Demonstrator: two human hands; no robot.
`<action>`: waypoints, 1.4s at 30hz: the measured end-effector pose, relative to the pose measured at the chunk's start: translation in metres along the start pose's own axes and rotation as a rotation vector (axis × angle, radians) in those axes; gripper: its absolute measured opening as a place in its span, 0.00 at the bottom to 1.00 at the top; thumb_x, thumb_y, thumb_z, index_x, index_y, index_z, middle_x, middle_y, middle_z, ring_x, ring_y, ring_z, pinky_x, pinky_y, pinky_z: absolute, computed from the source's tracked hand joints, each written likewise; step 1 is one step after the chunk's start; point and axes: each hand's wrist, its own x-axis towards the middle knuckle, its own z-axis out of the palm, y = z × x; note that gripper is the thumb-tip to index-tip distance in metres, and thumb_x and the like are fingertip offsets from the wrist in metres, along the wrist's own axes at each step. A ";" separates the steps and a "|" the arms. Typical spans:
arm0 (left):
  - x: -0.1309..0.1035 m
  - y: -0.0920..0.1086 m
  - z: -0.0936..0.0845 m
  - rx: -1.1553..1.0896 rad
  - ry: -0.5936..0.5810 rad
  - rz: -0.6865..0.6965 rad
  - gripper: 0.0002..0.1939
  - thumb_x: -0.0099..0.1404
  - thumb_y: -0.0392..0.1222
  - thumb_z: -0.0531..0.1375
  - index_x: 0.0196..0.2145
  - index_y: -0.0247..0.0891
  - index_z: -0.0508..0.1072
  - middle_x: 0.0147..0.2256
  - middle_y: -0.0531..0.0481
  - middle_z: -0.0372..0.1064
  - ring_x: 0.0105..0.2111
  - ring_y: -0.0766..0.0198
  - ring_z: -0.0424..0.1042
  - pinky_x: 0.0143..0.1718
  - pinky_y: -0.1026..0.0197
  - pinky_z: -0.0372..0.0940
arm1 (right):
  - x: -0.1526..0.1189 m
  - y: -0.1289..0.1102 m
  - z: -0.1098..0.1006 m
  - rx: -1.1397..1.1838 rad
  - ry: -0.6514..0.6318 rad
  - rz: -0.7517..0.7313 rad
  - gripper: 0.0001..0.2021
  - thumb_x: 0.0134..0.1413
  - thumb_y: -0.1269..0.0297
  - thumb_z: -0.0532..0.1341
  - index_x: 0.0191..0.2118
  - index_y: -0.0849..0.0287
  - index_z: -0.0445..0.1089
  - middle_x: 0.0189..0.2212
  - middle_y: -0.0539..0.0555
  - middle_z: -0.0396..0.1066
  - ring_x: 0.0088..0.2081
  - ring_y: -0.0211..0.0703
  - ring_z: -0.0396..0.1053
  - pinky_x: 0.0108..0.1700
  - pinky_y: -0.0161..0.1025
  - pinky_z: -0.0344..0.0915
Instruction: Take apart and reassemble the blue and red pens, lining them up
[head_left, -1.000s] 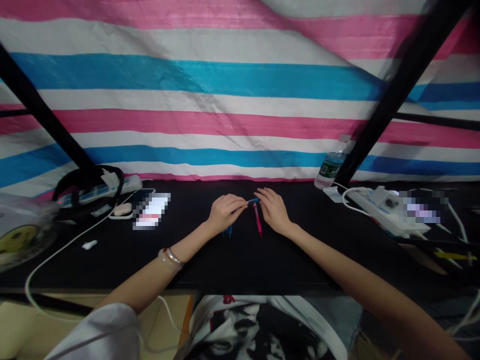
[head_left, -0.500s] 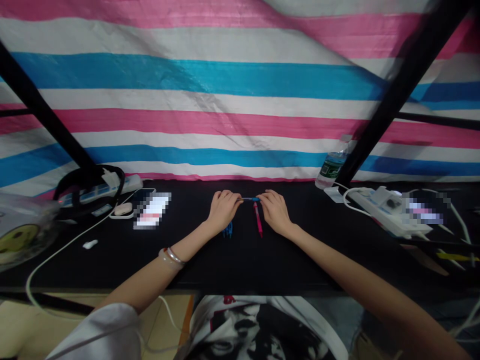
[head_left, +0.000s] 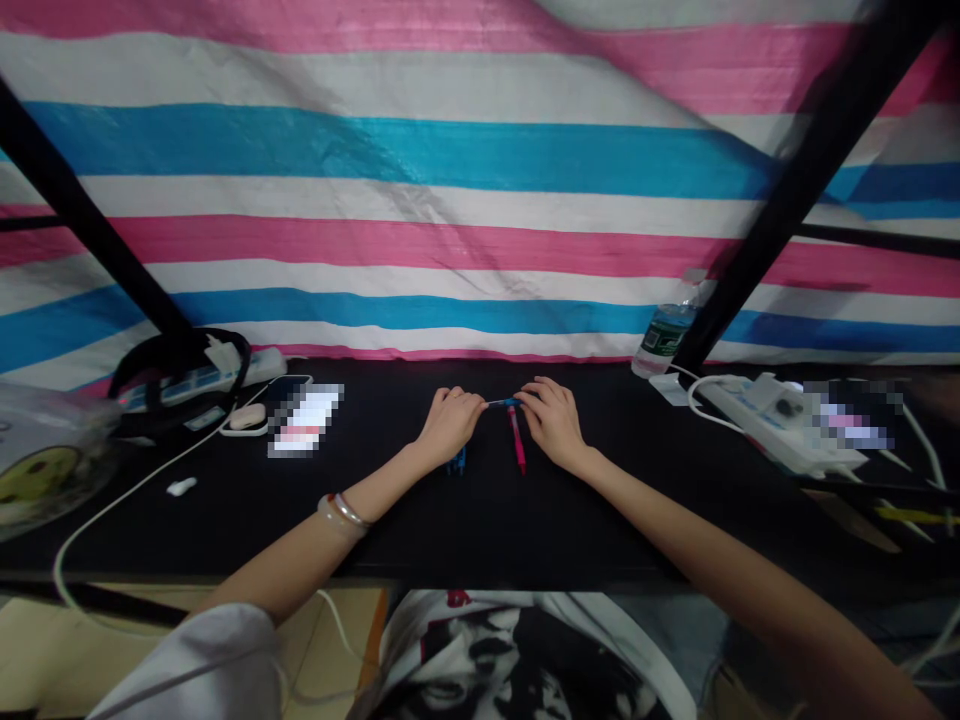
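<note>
Between my two hands a thin blue pen (head_left: 511,402) lies sideways, its narrow pale end pointing left. My left hand (head_left: 451,423) pinches the pale end with its fingertips. Closed on the blue end is my right hand (head_left: 553,420), thumb and fingers together. A pink pen (head_left: 517,440) rests on the black table (head_left: 570,530), just left of the right hand and below the blue pen. Beneath the left wrist, some blue pen parts or pens (head_left: 457,461) are partly covered, so I cannot make out how many.
A phone (head_left: 306,420), a white earbud case (head_left: 246,420) and a small white item (head_left: 181,487) lie to the left. At the right stand a water bottle (head_left: 664,335) and a white power strip (head_left: 780,425) with cables. Black frame posts (head_left: 795,190) rise at both sides.
The blue pen's left end and my left fingertips have shifted slightly down and right. Both hands keep their hold; the pink pen lies where it was.
</note>
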 end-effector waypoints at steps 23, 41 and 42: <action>-0.002 0.002 -0.001 -0.055 0.005 0.019 0.12 0.69 0.40 0.44 0.37 0.36 0.66 0.35 0.47 0.67 0.37 0.60 0.62 0.40 0.58 0.52 | 0.000 -0.006 -0.001 0.042 -0.098 -0.017 0.10 0.57 0.64 0.52 0.42 0.60 0.65 0.49 0.61 0.65 0.52 0.51 0.59 0.49 0.48 0.54; -0.002 0.003 0.000 0.033 -0.025 0.005 0.19 0.70 0.43 0.40 0.31 0.35 0.67 0.32 0.46 0.64 0.35 0.60 0.61 0.37 0.57 0.52 | 0.000 -0.012 -0.004 0.045 -0.123 -0.083 0.10 0.59 0.66 0.51 0.44 0.62 0.64 0.35 0.57 0.71 0.35 0.44 0.68 0.48 0.46 0.52; -0.002 0.003 0.000 0.033 -0.022 0.005 0.19 0.70 0.43 0.40 0.31 0.35 0.68 0.32 0.46 0.64 0.35 0.60 0.61 0.38 0.57 0.52 | 0.000 -0.013 -0.004 0.027 -0.130 -0.099 0.12 0.60 0.66 0.49 0.46 0.62 0.64 0.36 0.58 0.71 0.36 0.44 0.67 0.48 0.46 0.52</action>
